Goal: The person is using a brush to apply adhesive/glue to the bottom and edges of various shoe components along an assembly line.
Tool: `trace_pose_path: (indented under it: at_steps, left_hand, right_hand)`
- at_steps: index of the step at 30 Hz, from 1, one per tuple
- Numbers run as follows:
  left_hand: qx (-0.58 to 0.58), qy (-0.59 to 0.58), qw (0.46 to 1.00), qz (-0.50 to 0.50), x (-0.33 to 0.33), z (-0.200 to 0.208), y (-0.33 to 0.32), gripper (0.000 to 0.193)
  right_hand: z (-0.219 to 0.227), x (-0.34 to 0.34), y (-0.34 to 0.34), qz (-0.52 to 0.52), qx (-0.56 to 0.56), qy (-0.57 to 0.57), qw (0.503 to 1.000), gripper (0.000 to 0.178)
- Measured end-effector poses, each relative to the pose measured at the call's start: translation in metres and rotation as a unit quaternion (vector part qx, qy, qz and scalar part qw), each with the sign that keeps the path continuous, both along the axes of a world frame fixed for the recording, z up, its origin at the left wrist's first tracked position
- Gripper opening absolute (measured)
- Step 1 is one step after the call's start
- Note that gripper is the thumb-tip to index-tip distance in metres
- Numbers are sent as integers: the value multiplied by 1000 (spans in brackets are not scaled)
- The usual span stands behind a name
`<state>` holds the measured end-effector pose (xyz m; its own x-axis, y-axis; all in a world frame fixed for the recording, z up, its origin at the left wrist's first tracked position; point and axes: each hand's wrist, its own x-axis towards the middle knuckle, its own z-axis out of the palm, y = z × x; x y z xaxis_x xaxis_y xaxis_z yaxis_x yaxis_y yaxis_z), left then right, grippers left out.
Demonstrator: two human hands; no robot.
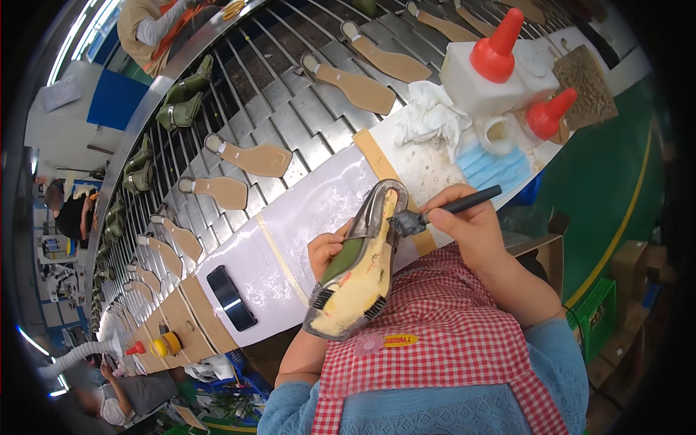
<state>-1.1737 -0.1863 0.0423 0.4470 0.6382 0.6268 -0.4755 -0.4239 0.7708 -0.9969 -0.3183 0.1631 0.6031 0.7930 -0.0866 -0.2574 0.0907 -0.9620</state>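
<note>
In front of my apron I hold a lasted shoe (354, 278) with its underside turned toward me. Its sole face is pale yellow, bordered by a green and dark shiny upper, with black bristly patches near the wide end. The fingers of my left hand (328, 250) are wrapped round its left side; the shoe hides part of them. My right hand (464, 223) grips a black-handled brush (465, 201). The dark bristles touch the shoe's underside near its narrow end.
A phone (232, 297) lies on the pale sheet (290, 232) over the bench. Beyond it, a slatted conveyor (290, 109) carries tan soles (349, 83) and green shoe uppers (179, 112). White bottles with red nozzles (496, 54), crumpled cloth (431, 116) and a blue mask (493, 165) crowd the right end.
</note>
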Motion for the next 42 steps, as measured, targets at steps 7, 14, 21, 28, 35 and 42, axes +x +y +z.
trace_pose_path:
  at_steps: [7, 14, 21, 28, 35, 42]
  left_hand:
    - [0, -13, 1000, -5, 0, -3, -2, 44]
    - [-7, -21, 1000, -22, -2, -3, -3, 41]
    - [-6, -18, 1000, -17, -4, -3, -6, 38]
    - [-17, -23, 999, -32, -6, -3, -6, 37]
    - [-20, -22, 999, -36, -8, -5, -4, 36]
    - [2, 0, 999, -40, -11, -6, -1, 44]
  right_hand:
    - [-10, -4, 9, 53, -36, 33, 997, 11]
    - [-14, 0, 16, -19, -50, -178, 983, 11]
    - [-5, -7, 8, 28, -35, -239, 970, 11]
    - [7, -12, 2, 96, -62, -133, 985, 11]
    - [0, -7, 9, 58, -71, -26, 995, 10]
    - [6, -11, 12, -13, 2, -429, 903, 15]
